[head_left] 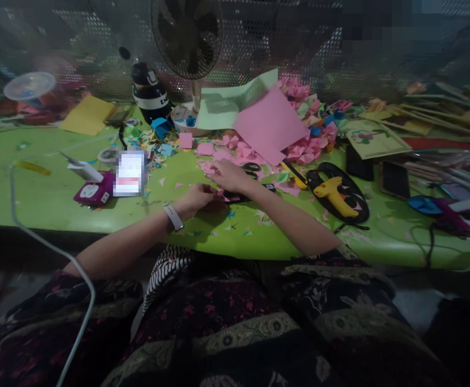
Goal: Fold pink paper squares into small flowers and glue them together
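My left hand (197,198), with a pale watch on its wrist, is closed in a pinch on a small piece of pink paper (222,195) near the table's front edge. My right hand (229,175) reaches across just beyond it, fingers stretched over pink paper scraps (204,165); whether its fingertips touch them I cannot tell. Black-handled scissors (252,169) lie beside the right hand, partly hidden by it. Under the right wrist is a dark flat object with a small label (269,187), mostly covered.
On the green table (202,242) lie a lit phone (129,173), a yellow glue gun (335,196) on a black pad, and a yellow cutter (295,174). Behind are pink sheets (273,126), folded pink paper pieces (319,148), a bottle (151,97) and a fan (186,35). A white cable (53,242) crosses at left.
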Available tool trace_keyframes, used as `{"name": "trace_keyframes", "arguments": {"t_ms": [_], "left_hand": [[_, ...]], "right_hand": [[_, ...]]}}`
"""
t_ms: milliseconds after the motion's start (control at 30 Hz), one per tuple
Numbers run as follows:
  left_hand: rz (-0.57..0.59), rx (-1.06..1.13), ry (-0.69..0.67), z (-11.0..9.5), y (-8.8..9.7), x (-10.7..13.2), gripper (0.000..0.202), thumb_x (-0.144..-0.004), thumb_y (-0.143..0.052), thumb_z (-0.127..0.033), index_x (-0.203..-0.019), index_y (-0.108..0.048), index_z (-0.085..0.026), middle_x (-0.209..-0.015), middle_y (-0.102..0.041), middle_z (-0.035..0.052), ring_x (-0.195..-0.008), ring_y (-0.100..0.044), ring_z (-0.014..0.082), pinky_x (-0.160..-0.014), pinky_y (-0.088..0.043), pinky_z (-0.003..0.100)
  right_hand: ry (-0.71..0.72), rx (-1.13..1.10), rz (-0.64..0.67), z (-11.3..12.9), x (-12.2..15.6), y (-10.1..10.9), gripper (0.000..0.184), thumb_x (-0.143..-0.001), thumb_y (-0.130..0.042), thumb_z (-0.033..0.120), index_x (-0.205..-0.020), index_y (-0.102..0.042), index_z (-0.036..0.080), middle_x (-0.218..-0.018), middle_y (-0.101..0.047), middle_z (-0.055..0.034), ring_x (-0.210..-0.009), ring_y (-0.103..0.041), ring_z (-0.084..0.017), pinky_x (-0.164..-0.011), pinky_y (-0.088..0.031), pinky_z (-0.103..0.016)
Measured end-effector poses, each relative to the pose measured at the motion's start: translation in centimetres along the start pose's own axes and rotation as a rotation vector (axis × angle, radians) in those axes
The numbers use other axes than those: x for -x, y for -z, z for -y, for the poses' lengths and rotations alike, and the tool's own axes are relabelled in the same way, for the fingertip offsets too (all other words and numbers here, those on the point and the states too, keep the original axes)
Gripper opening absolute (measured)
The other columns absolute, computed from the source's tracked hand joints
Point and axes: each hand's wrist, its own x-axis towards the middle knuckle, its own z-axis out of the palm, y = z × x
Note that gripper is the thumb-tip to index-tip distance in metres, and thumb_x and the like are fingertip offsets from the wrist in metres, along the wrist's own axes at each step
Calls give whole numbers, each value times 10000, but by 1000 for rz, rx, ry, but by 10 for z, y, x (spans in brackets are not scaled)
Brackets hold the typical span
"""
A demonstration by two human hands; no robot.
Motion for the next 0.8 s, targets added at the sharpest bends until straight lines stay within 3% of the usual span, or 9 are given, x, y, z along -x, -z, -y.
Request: {"name": "trace_keyframes", "arguments": {"t_ms": [267, 800], "left_hand": [[-28, 2, 5, -2, -4, 4, 176, -823, -740, -79, -710, -625, -149, -675, -736, 67, -599, -709, 160, -771, -598, 347], [-42, -6, -4, -2, -5, 4, 187, -841, -709, -84, -688, -632, -160, -651, -730, 53, -602, -705, 156, -778, -597, 341]], "right_hand": [[-11, 37, 7, 1, 1, 0, 288, -967, -522, 361, -1119, -643, 148, -1219, -642, -165, -1100, -592, -288, -880, -457, -384], [19, 32, 4, 1, -1, 1, 214, -961, -501, 321, -994, -652, 174, -1134, -662, -146, -1027, -596, -266, -833, -449, -369]]}}
